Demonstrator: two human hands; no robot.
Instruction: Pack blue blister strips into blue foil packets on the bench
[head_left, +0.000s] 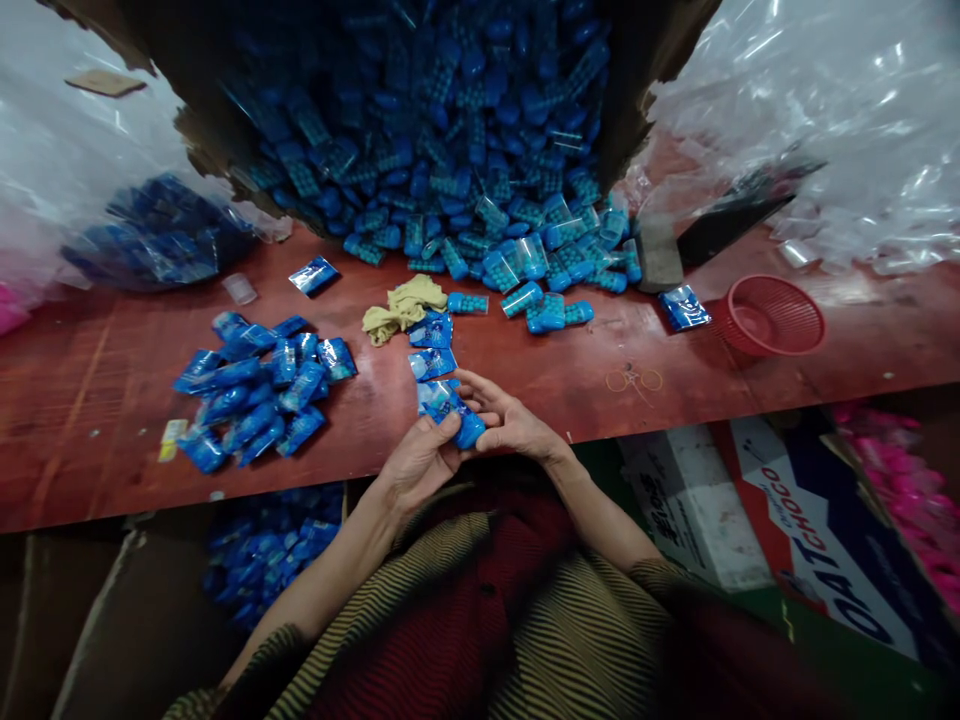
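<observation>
My left hand (417, 462) and my right hand (511, 420) meet at the near edge of the red wooden table (750, 370). Together they grip a small blue item in a clear packet (457, 418). Just beyond my fingers lie two more blue packets (432, 348) in a short row. A pile of several filled blue packets (255, 385) lies to my left. A heap of loose blue items (465, 170) spills from a torn cardboard box (637, 90) at the back.
A yellow cloth (401, 305) lies mid-table. A red plastic basket (772, 315) sits at right, with rubber bands (634, 380) nearby. Clear plastic bags (840, 110) crowd the back right. A bag of blue items (161, 235) lies back left. Boxes (817, 530) stand below the table.
</observation>
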